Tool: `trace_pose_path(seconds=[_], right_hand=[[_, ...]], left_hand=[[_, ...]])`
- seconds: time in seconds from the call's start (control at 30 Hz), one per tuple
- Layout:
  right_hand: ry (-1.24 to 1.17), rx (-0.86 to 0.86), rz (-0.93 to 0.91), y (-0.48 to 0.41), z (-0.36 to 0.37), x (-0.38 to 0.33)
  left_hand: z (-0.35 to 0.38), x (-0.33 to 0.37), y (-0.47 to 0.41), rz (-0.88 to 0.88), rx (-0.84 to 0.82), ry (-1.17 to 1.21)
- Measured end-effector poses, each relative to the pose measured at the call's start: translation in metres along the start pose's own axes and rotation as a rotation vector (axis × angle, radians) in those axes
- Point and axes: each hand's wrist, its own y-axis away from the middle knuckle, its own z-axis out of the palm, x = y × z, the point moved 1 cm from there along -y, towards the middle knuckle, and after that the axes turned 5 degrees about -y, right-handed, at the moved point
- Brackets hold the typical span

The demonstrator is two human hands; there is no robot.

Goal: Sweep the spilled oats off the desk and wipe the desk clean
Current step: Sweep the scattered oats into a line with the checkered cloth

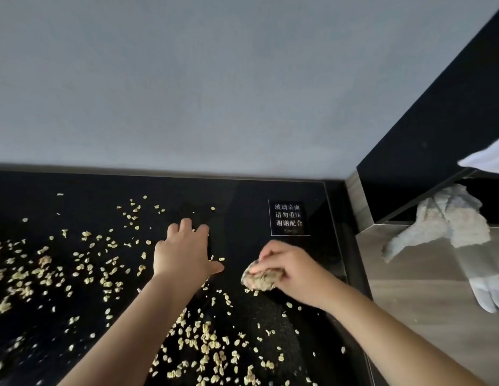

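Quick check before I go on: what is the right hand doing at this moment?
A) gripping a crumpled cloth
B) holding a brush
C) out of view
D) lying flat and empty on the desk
A: the right hand has its fingers curled round a crumpled cloth over the black desk, while the left hand lies flat with its fingers spread among the oats.

The white glove (486, 295) runs off the right edge. The right hand (293, 270) hides most of its crumpled cloth (261, 280). The leftmost oats (9, 277) blur.
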Motion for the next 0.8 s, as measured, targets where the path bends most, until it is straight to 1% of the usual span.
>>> trace_pose_path(seconds=[0.03,0.1,0.13,0.17,0.23,0.33,0.4,0.5,0.53,0.57,0.6,0.63,0.7,0.73,0.77,0.8], right_hand=[[-0.029,0.131,0.007,0.003,-0.011,0.006],[0.026,0.41,0.059,0.004,-0.032,0.022],[0.086,0.487,0.105,0.001,-0.038,0.029],[0.138,0.518,0.149,-0.003,-0.041,0.036],[0.192,0.491,0.19,-0.011,-0.035,0.043],[0.179,0.402,0.13,-0.003,-0.018,0.041],[0.134,0.289,0.089,0.019,-0.007,0.034],[0.106,0.052,0.051,0.057,0.004,0.023],[0.073,-0.001,0.04,0.066,0.004,0.02],[0.022,0.006,0.033,0.073,0.0,0.017],[-0.017,0.098,0.022,0.076,-0.007,0.016],[-0.019,0.243,0.016,0.075,-0.016,0.018],[0.076,0.533,0.064,0.065,-0.036,0.034],[0.131,0.612,0.121,0.055,-0.045,0.044],[0.175,0.632,0.186,0.044,-0.05,0.053],[0.198,0.614,0.24,0.034,-0.051,0.058]], left_hand=[[0.0,0.004,0.0,0.063,-0.001,-0.006],[0.004,0.015,0.001,0.188,-0.087,-0.014],[0.006,0.021,0.001,0.22,-0.15,-0.024],[0.009,0.027,0.002,0.234,-0.201,-0.05],[0.013,0.033,0.002,0.227,-0.242,-0.11],[0.014,0.034,0.002,0.205,-0.255,-0.12],[0.014,0.033,0.003,0.191,-0.253,-0.094],[0.018,0.037,0.013,0.18,-0.24,-0.069],[0.02,0.04,0.019,0.177,-0.238,-0.068],[0.022,0.042,0.024,0.177,-0.233,-0.069],[0.025,0.044,0.03,0.179,-0.226,-0.068],[0.027,0.045,0.035,0.182,-0.22,-0.062],[0.031,0.045,0.042,0.184,-0.21,-0.037],[0.033,0.045,0.046,0.183,-0.205,-0.027],[0.034,0.045,0.048,0.179,-0.201,-0.022],[0.036,0.046,0.05,0.173,-0.196,-0.021]])
